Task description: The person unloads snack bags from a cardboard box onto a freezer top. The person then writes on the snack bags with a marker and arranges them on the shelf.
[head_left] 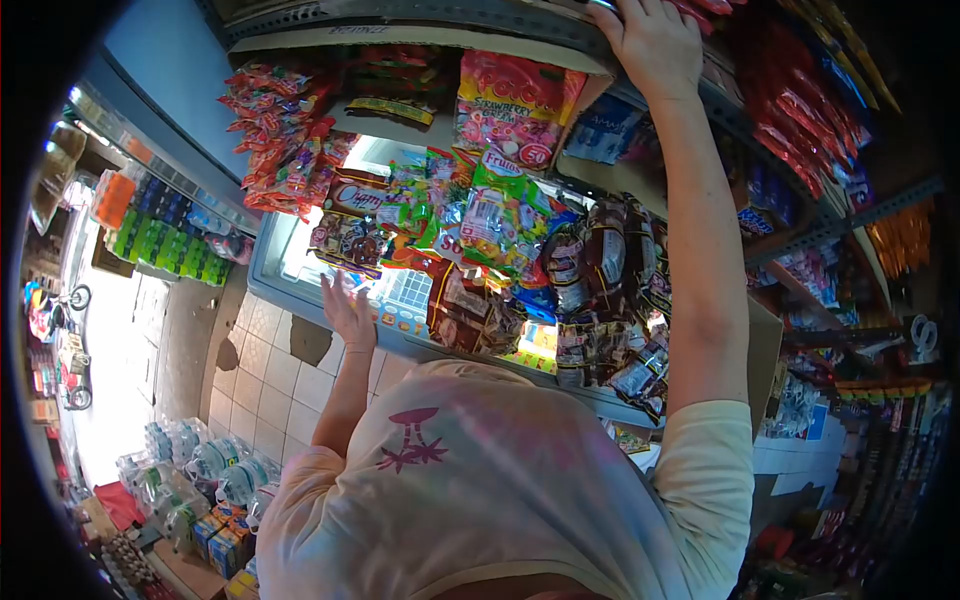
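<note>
My left hand, open with fingers stretched out, is at the front edge of a glass-topped chest freezer. Just beyond its fingertips lies a dark candy bag. My right hand reaches up to the metal shelf edge, thumb apart from the fingers; the top of the frame cuts off its fingertips. Between my arms, several candy bags are piled on the freezer: a green Frutos bag, brown bags and a dark brown bag. A pink strawberry cream candy bag stands behind them.
Red candy packets are heaped at the upper left. More red packets fill the shelf at right. Bottled water and boxes stand on the floor at lower left. Green-labelled bottle packs line another shelf.
</note>
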The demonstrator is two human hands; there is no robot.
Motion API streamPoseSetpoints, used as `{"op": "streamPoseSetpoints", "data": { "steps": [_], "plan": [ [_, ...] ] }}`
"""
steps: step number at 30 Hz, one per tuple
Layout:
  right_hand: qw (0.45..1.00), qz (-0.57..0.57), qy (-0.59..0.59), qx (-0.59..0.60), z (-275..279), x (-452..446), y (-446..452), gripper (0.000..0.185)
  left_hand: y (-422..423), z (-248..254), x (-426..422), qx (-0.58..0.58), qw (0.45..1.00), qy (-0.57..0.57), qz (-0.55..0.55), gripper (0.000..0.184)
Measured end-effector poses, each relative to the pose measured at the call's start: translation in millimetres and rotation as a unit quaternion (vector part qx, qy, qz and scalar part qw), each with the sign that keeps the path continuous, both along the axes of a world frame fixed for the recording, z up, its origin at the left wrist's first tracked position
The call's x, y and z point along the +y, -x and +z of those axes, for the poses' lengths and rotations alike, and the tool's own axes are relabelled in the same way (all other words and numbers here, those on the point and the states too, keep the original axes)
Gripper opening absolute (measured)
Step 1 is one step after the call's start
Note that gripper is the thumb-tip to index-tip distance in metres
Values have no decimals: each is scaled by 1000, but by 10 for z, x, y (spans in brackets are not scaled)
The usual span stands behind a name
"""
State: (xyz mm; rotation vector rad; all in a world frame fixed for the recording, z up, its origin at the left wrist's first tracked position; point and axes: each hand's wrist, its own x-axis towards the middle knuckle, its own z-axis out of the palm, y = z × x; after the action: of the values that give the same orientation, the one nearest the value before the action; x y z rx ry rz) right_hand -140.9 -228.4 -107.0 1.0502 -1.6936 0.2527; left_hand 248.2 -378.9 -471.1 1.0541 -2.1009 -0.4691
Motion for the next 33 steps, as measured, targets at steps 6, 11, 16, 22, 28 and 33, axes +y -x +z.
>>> {"op": "streamPoseSetpoints", "data": {
  "steps": [6, 11, 16, 22, 28, 33],
  "plan": [
    [1000, -13, -14, -13, 24, -10, -17, 34, 770, 1136, 186, 212, 943, -104, -235, 47],
    [993, -27, 3, 111, -95, -38, 247, 35, 1496, 1909, 512, -150, 949, -3, -278, 59],
    [993, -41, 2, 113, -85, -30, 271, 36, 1591, 1903, 585, -271, 929, -56, -246, 72],
    [993, -39, 1, 113, -102, -35, 274, 37, 1535, 1680, 844, -81, 951, -23, -296, 56],
    [996, -37, -12, 82, -83, -23, 275, 42, 1407, 1715, 939, 69, 889, -181, -415, 62],
    [997, -29, -21, 70, -86, 0, 270, 50, 1049, 2317, 488, 112, 964, -24, -238, 58]
  ]
}}
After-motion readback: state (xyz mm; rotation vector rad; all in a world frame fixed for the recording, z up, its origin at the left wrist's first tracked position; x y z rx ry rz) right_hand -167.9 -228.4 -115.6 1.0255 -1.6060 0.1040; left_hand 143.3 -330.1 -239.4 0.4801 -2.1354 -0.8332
